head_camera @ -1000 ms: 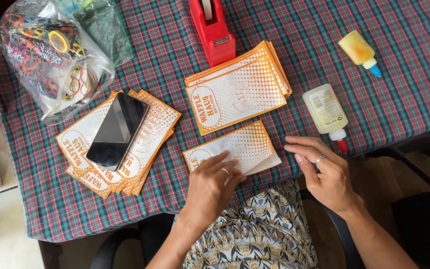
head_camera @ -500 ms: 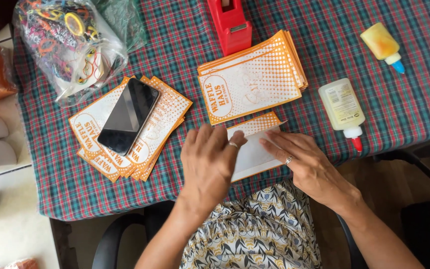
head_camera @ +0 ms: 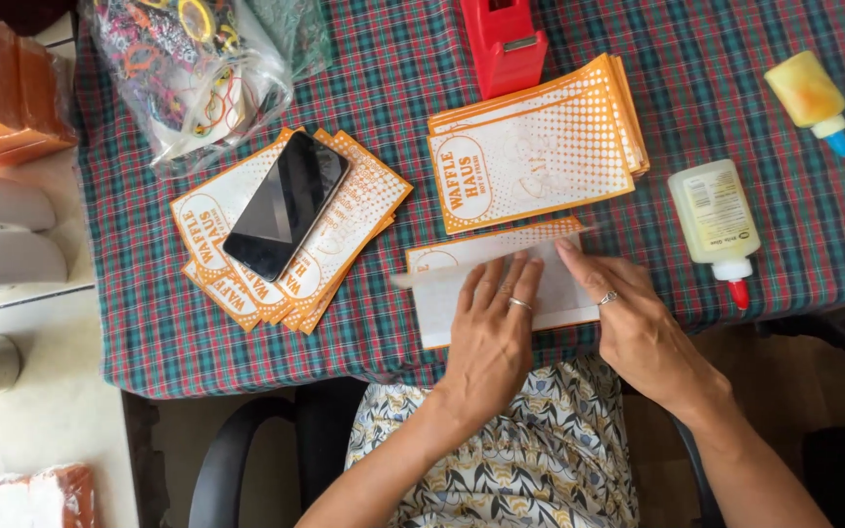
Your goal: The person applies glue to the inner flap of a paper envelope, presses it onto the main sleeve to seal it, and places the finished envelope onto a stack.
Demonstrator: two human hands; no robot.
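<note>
A black smartphone point(head_camera: 287, 204) lies on the fanned stack of orange-printed paper bags point(head_camera: 209, 223) at the left of the desk point(head_camera: 139, 323); my left hand point(head_camera: 489, 337) presses flat, fingers spread, on the paper bag point(head_camera: 439, 305) at the near edge; my right hand point(head_camera: 635, 318) touches its folded flap, fingers seemingly pinching it, though blur hides the grip; a glue bottle point(head_camera: 714, 217) lies just beyond.

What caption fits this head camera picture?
Both hands, left hand and right hand, press a paper bag flat on the plaid tablecloth.
</note>
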